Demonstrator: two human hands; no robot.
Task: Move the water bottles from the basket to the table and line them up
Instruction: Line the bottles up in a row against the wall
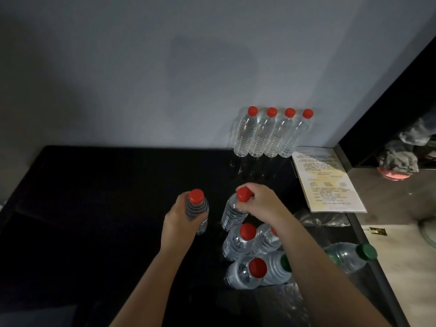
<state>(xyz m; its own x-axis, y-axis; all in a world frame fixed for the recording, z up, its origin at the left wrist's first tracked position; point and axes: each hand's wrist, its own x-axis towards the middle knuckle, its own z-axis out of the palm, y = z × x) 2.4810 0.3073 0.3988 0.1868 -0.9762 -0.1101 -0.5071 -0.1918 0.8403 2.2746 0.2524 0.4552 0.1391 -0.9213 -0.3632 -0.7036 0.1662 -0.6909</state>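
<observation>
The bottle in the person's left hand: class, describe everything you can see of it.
The bottle is clear, ribbed plastic with a red cap screwed on. It stands roughly upright over the dark table. The left hand grips its shoulder and body, with the fingers curled round it. Whether its base rests on the table cannot be told. It stands apart from the neighbouring bottle, which the right hand holds by the neck.
</observation>
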